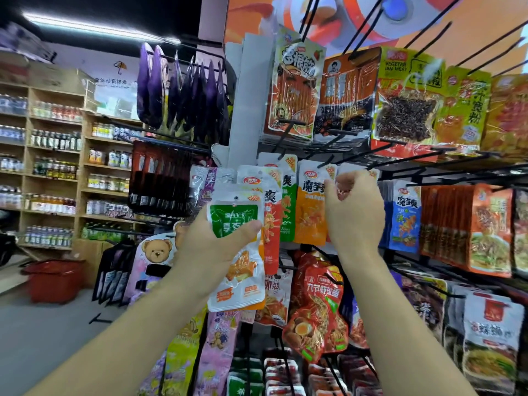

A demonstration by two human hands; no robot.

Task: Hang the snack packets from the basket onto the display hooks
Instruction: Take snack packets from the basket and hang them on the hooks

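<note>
My left hand [220, 241] grips a stack of white snack packets [237, 252] with green and orange print, thumb across the front one, held in front of the rack. My right hand [353, 212] is raised at the middle row of black display hooks [331, 160], its fingers curled around the top of a packet [344, 185] that is mostly hidden behind the hand. An orange packet [311, 207] and a green-edged one [288, 207] hang just left of that hand. The red basket [54, 281] stands on the floor at far left.
The wire rack is packed with hanging packets: big orange and yellow ones [405, 98] above, blue and red ones [405, 215] to the right, red pouches [317, 310] below. Bare hook tips jut out toward me. Wooden shelves of bottles [54, 172] line the left wall.
</note>
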